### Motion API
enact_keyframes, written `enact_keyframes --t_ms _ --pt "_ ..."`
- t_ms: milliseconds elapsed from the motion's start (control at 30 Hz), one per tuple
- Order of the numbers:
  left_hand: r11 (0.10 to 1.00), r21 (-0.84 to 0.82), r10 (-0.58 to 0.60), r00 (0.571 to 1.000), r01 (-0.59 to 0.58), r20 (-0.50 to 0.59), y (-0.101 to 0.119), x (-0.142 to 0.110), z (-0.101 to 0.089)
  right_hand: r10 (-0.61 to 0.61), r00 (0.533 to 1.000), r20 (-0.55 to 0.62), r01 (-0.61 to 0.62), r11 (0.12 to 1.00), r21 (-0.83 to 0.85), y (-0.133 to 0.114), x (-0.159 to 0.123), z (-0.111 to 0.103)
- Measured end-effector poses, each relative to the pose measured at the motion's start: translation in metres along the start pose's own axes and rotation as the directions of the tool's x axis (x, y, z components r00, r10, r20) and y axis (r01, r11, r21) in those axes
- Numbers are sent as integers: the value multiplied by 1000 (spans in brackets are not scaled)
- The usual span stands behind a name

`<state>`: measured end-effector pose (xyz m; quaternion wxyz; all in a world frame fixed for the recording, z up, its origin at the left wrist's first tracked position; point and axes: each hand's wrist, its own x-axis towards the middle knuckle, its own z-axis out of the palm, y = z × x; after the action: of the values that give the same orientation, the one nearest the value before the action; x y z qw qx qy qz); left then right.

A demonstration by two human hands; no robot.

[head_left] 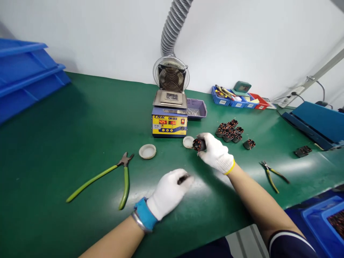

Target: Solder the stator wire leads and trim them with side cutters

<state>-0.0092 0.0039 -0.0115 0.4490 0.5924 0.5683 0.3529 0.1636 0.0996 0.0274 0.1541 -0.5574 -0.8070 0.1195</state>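
My right hand [215, 152], in a white glove, grips a dark cylindrical motor stator [199, 144] with copper windings facing the solder pot. Beside that stator lies a small white dish [188, 142]. My left hand [170, 191], also gloved, hovers over the green table nearer to me, its fingers curled and slightly blurred. Something dark shows between its thumb and fingers; what it is cannot be made out. A group of similar stators [229, 130] stands right of my right hand, with a single stator [249, 144] apart from them.
A yellow and blue solder pot [170, 120] with lit displays stands centre back, a purple tray [197, 108] beside it. Green-handled cutters [125, 161], another white dish [147, 151] and smaller pliers [271, 173] lie on the green table [94, 125]. Blue bins [27, 75] stand left.
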Motion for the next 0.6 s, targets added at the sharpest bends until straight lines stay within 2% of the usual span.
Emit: enact_keyframes --t_ms 33,100,200,333,500,600 --pt "993 96 59 998 -62 35 0 -1 2 -3 999 32 5 998 -63 1 9 -2" --pt "974 184 117 990 -129 77 0 -2 3 -41 993 108 59 985 -163 1 24 -5" --pt "974 185 118 989 -134 93 0 -3 -2 -44 970 241 104 965 -242 -3 44 -9" --pt "971 194 116 985 -139 127 2 -3 -5 -26 933 360 115 967 -228 -5 64 -14" --pt "967 210 109 982 -141 157 4 -4 -6 -9 907 420 101 975 -198 -1 77 -17" --pt "966 219 100 982 -134 162 3 -3 -6 4 936 351 62 982 -177 -1 71 -19"
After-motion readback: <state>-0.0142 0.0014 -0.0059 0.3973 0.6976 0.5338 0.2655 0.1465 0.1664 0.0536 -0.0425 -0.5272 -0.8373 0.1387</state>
